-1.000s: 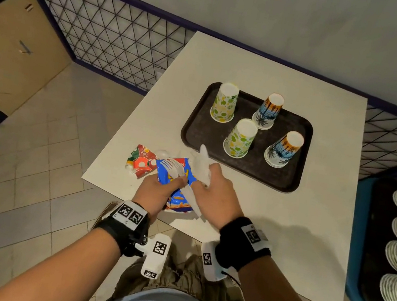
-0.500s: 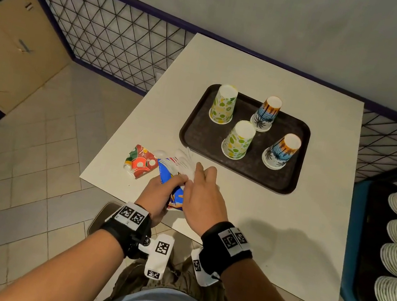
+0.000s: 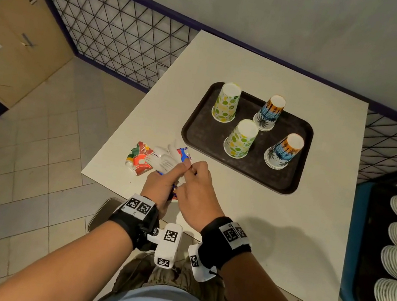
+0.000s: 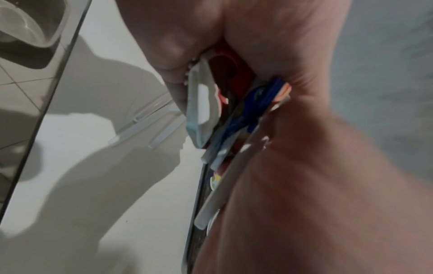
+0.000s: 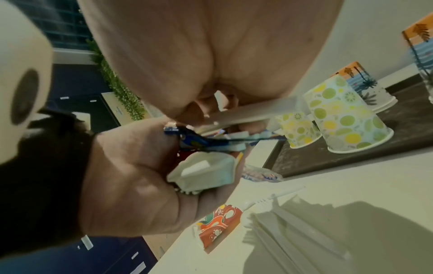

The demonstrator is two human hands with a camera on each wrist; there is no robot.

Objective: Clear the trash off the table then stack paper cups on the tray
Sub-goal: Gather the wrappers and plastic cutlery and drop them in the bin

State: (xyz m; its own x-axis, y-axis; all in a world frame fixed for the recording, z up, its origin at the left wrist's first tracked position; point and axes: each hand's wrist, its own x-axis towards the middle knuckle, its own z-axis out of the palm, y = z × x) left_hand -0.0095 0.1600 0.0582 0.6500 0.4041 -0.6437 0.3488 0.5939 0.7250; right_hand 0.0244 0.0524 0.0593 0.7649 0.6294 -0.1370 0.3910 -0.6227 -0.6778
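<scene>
The left hand point(image 3: 159, 183) is clenched round a bundle of trash point(image 5: 206, 146) — a blue wrapper, a white crumpled piece and white plastic cutlery point(image 3: 164, 160) whose heads fan out past the thumb toward the far left. The right hand point(image 3: 198, 190) is touching it from the right, fingertips pinched on a white cutlery handle point(image 5: 253, 111) at the top of the bundle, as if tucking it in. The flattened red and green paper cup point(image 3: 140, 157) lies on the table point(image 3: 281, 244) just left of the left hand, at the near-left corner, its long axis running away from the person; so the left hand is nearer, though already full. Loose cutlery point(image 5: 271, 196) lies on the table beside it. Four paper cups point(image 3: 240, 139) stand upside down, apart, on the dark tray point(image 3: 196, 128) beyond — stacking not yet begun.
</scene>
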